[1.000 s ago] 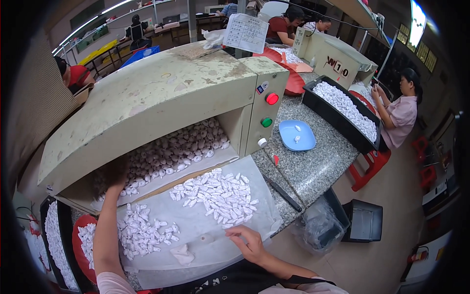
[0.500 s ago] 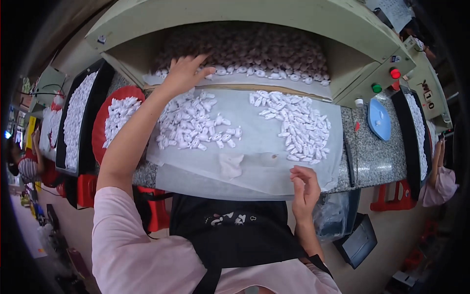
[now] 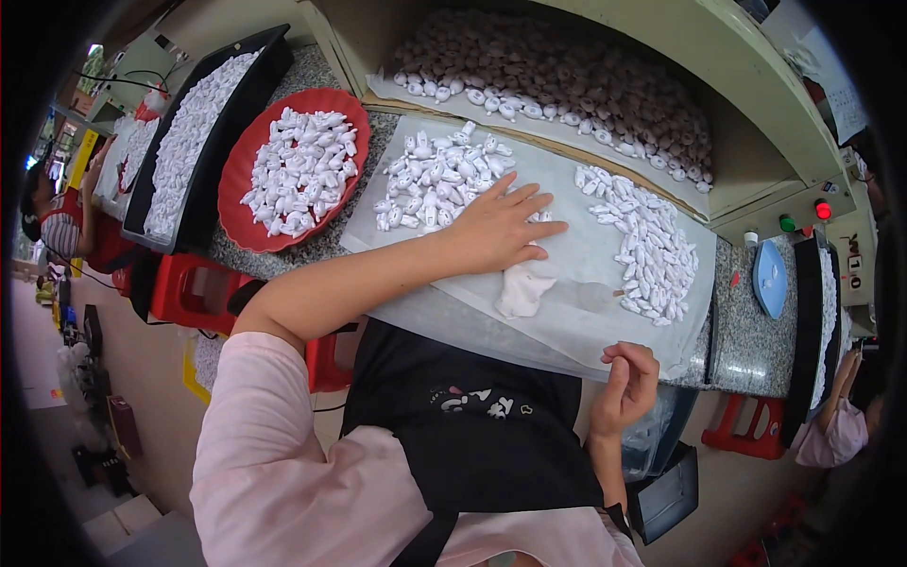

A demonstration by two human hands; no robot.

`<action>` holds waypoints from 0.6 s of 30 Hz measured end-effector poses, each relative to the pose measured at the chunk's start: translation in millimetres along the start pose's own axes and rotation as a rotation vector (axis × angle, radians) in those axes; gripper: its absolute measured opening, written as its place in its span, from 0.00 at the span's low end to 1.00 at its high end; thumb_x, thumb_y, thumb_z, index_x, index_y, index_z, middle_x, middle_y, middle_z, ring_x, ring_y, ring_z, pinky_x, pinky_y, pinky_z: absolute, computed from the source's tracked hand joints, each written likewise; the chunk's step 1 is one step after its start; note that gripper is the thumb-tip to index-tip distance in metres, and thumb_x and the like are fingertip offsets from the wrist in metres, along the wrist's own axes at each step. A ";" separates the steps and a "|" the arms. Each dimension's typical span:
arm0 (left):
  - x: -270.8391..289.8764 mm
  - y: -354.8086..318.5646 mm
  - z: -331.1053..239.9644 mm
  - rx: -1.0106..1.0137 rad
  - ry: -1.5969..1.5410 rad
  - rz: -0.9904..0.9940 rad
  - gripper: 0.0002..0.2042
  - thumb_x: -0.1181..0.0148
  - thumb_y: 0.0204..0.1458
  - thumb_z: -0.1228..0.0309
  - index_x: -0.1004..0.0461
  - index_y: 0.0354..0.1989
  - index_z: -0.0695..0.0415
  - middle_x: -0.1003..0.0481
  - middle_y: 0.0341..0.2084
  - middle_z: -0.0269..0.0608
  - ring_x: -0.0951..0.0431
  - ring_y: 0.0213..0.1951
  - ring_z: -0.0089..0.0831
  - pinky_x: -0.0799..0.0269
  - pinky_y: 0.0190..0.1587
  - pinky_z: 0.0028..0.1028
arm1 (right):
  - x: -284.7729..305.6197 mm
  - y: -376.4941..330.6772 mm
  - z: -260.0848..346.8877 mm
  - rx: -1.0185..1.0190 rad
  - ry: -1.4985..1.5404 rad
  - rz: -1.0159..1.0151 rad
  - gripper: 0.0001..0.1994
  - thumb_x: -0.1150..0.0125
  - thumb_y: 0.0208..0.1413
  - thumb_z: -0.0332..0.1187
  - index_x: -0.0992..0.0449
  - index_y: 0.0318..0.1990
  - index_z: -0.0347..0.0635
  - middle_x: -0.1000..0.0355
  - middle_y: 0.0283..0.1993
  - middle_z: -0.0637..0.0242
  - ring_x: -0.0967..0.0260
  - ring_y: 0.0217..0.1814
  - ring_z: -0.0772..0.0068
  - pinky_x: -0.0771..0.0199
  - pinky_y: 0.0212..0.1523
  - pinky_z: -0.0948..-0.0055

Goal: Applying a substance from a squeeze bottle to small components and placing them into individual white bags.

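Note:
My left hand (image 3: 501,227) lies palm down with fingers spread over a pale paper sheet (image 3: 557,203), at the right edge of a loose pile of small white plastic pieces (image 3: 439,180). A few white pieces show beside its fingers. Just below the thumb sits a crumpled white cloth (image 3: 525,291). Farther right on the sheet is a second pile of slender white pieces (image 3: 654,250). My right hand (image 3: 628,383) hovers at the sheet's front edge, its fingers curled toward the thumb; what they hold, if anything, is hidden.
A pale green cabinet (image 3: 756,113) opens behind the sheet, with many round pieces (image 3: 557,71) inside. On the left stand a red scalloped dish (image 3: 231,203) and a black tray (image 3: 274,42), both full of white pieces. A blue dish (image 3: 770,274) lies right. Other people sit at both sides.
My left hand has come back from the cabinet opening to the sheet between the piles. My right hand's fingers have curled in more. The whole view has turned and shifted.

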State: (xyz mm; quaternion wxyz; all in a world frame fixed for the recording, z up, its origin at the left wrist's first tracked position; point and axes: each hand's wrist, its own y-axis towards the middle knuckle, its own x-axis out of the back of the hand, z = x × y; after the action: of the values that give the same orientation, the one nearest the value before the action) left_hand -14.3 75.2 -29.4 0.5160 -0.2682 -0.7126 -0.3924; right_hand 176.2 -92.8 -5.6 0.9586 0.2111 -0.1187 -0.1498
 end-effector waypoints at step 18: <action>112.8 -102.0 22.6 0.602 0.353 -0.262 0.27 0.45 0.41 0.56 0.42 0.53 0.42 0.49 0.55 0.48 0.54 0.57 0.50 0.63 0.55 0.51 | -87.8 55.0 -21.3 0.346 -0.685 0.565 0.12 0.47 0.38 0.20 0.32 0.34 0.32 0.37 0.43 0.55 0.42 0.47 0.55 0.39 0.45 0.65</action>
State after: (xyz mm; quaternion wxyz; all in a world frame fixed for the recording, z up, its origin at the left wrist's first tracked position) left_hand -143.0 35.6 44.9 0.6319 0.0608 -0.7247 -0.2680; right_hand 114.0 -7.6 -14.6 0.8183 0.2656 -0.5038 0.0775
